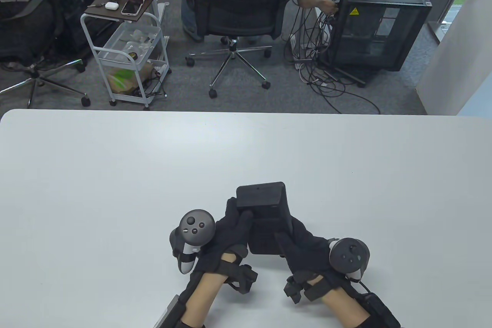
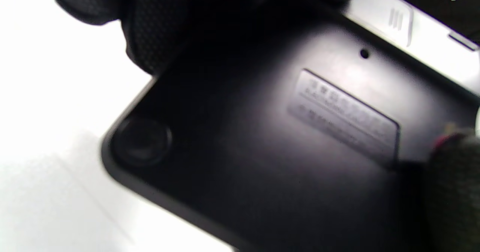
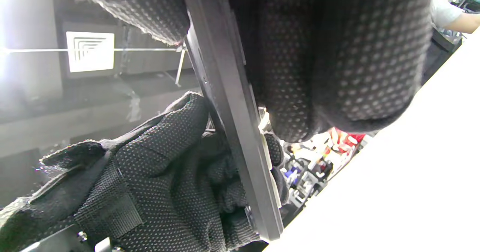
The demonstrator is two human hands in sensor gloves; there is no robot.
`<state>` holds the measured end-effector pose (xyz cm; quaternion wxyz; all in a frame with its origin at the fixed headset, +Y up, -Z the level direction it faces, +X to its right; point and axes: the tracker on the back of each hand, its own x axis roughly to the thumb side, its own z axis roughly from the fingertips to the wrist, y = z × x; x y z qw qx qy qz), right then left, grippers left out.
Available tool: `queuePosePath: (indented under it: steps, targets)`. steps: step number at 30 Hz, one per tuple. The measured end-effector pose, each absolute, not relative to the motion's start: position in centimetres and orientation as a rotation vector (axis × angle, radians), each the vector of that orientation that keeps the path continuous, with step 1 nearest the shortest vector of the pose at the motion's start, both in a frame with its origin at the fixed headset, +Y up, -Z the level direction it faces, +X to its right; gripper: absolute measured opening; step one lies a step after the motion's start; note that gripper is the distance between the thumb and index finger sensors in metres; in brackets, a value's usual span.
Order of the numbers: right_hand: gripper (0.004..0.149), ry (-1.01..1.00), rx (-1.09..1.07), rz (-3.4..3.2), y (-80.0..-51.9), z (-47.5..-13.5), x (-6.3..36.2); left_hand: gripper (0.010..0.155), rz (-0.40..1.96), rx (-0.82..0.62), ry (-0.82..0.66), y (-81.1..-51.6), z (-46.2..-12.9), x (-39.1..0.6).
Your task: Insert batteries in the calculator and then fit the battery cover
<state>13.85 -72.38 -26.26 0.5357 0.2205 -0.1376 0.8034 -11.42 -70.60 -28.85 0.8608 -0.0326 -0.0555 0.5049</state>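
I hold a black calculator (image 1: pixel 265 214) back side up, lifted above the white table (image 1: pixel 115 189) near its front middle. My left hand (image 1: pixel 230 228) grips its left edge, thumb lying across the back. My right hand (image 1: pixel 300 239) grips its right lower edge, thumb on the back. The left wrist view shows the calculator's back (image 2: pixel 262 150) with a round rubber foot (image 2: pixel 140 141), an embossed label (image 2: pixel 345 117) and a ribbed cover (image 2: pixel 390 17) at its far end. The right wrist view shows the calculator edge-on (image 3: pixel 232 124) between both gloves. No loose batteries show.
Beyond the table's far edge are an office chair (image 1: pixel 238 9), a white trolley (image 1: pixel 127 47) with a bottle and phone, and a computer case (image 1: pixel 376 24) with cables. A seated person reaches toward the case.
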Motion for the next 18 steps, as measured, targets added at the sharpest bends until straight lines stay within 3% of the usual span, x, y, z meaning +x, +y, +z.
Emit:
queuePosePath:
  steps: [9,18]
  targets:
    - [0.057,-0.294,0.487,1.796,-72.4,-26.6,14.2,0.086,1.117,-0.102,-0.131,-71.1,-29.2,-11.6]
    - [0.057,-0.388,0.388,1.856,-71.6,-27.4,16.7,0.085,0.846,0.011,-0.136,-69.3,-28.8,-12.1]
